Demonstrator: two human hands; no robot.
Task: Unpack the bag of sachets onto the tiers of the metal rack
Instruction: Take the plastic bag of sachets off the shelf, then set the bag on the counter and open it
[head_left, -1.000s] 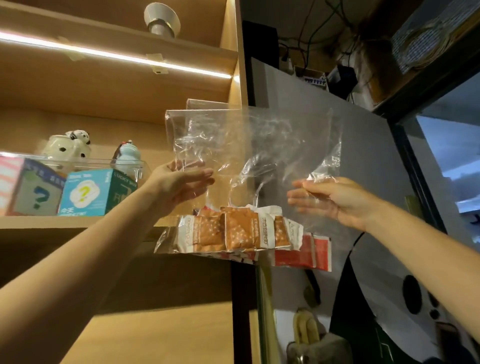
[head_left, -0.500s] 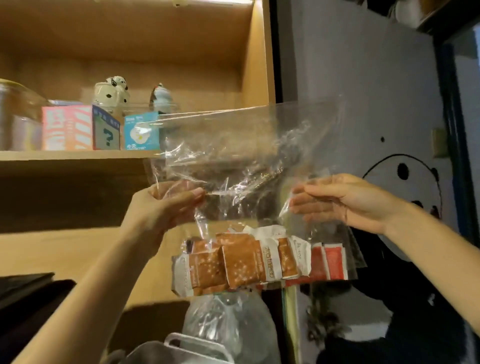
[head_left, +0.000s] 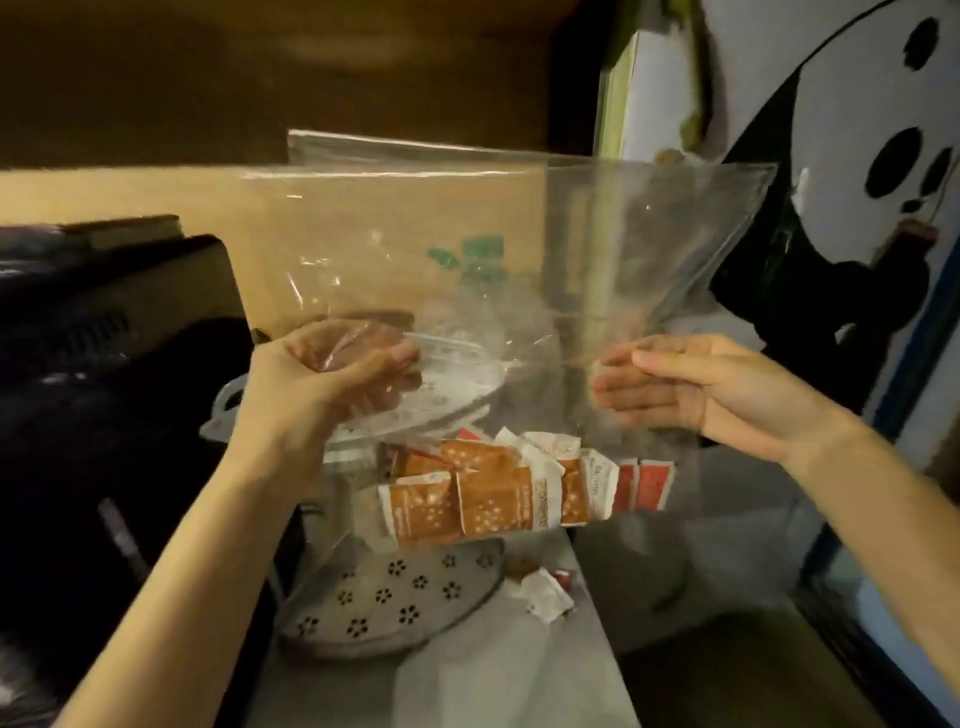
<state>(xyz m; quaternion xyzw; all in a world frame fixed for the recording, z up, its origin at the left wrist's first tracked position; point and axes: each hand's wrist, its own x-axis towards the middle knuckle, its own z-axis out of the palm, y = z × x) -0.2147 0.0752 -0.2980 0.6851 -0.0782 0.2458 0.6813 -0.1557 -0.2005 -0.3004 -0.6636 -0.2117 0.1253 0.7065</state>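
The left hand (head_left: 332, 374) is gripping the clear bag (head_left: 509, 312) at centre left, fingers curled round a bunch of film. The right hand (head_left: 696, 384), at centre right, is pinching the bag's other side between thumb and nearly straight fingers. The sachets (head_left: 498, 488) are hanging in the bag's bottom, at lower centre, just above the metal rack (head_left: 395, 603). I am counting roughly 6 brown sachets and 2 red ones, though overlaps are hiding the exact total. The rack is showing 2 perforated tiers, both apparently bare. 1 crumpled wrapper (head_left: 545, 592) is lying beside the lower tier. Unpacking seems not yet started; all sachets are remaining to be placed.
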